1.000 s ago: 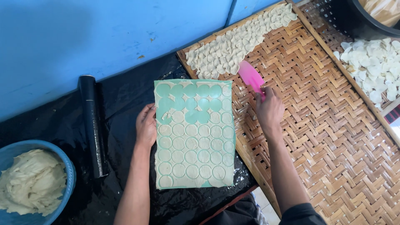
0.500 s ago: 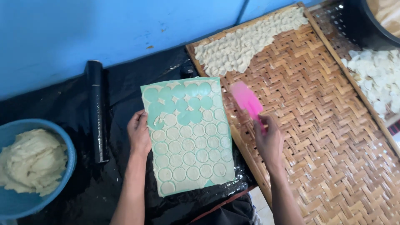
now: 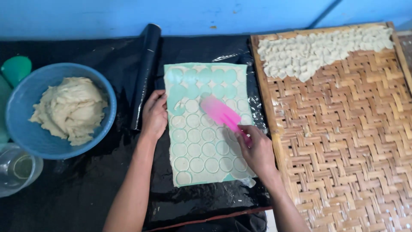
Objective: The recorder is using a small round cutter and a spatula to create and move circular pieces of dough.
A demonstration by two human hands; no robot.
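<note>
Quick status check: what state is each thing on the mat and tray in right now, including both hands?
left hand: flat on the mold's left edge.
right hand: gripping the spatula.
pink spatula: blade lying on the mold.
green mold sheet: flat; upper circles emptied, lower ones filled with dough.
blue bowl: holds a dough mound.
woven tray: dough discs piled at the top, the remainder bare.
black roll: lying beside the mold.

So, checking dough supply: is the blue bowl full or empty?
Partly full. The blue bowl holds a mound of pale dough, with bare blue wall showing around it.
</note>
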